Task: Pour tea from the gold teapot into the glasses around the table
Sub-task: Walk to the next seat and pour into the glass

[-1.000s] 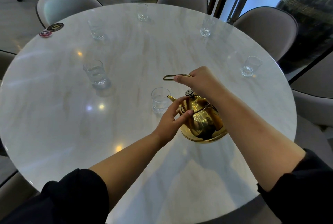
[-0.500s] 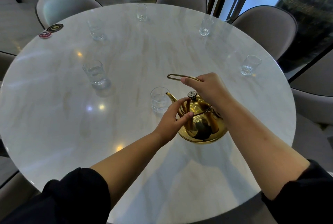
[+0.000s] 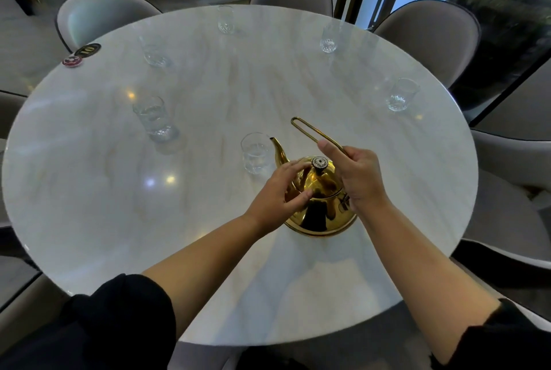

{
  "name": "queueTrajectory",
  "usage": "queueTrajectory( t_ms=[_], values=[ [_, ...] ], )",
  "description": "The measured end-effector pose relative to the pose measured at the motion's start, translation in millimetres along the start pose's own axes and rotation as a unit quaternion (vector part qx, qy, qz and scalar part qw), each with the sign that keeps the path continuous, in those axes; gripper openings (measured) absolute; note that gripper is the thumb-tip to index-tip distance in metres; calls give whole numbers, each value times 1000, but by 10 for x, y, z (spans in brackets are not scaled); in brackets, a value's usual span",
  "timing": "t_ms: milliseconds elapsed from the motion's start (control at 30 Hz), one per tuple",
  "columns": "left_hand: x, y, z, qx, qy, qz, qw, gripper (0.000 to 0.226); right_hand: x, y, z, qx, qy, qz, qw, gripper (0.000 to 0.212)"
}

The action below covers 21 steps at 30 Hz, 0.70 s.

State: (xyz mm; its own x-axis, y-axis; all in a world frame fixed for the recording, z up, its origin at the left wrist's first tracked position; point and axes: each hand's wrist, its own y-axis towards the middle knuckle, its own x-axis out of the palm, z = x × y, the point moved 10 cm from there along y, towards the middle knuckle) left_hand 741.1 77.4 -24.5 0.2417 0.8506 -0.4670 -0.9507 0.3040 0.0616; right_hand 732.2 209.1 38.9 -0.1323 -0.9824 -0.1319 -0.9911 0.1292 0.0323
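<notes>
Head view: my right grip (image 3: 360, 174) clasps the thin wire handle (image 3: 307, 129) of the shiny gold metal teapot (image 3: 320, 219); my left grip (image 3: 278, 191), fingers relaxed, rests on its lid (image 3: 326, 183).

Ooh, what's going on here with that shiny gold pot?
A person is serving tea. Their right hand grips the long handle of the gold teapot, and the left hand rests its fingers on the lid. The pot is upright, its spout beside the nearest glass. Nothing is pouring right now. Five more glasses wait around the round table.
</notes>
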Motion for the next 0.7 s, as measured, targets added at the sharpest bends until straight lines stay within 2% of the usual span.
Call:
queueTrajectory(
  t_ms=[533,700],
  values=[
    [837,-1294,565,63,54,33,996,47,-771,-1529,165,8,70,51,996,49],
    [1079,-1633,755,100,59,7,993,52,-1025,-2048,172,6,86,87,992,52]
  ],
)
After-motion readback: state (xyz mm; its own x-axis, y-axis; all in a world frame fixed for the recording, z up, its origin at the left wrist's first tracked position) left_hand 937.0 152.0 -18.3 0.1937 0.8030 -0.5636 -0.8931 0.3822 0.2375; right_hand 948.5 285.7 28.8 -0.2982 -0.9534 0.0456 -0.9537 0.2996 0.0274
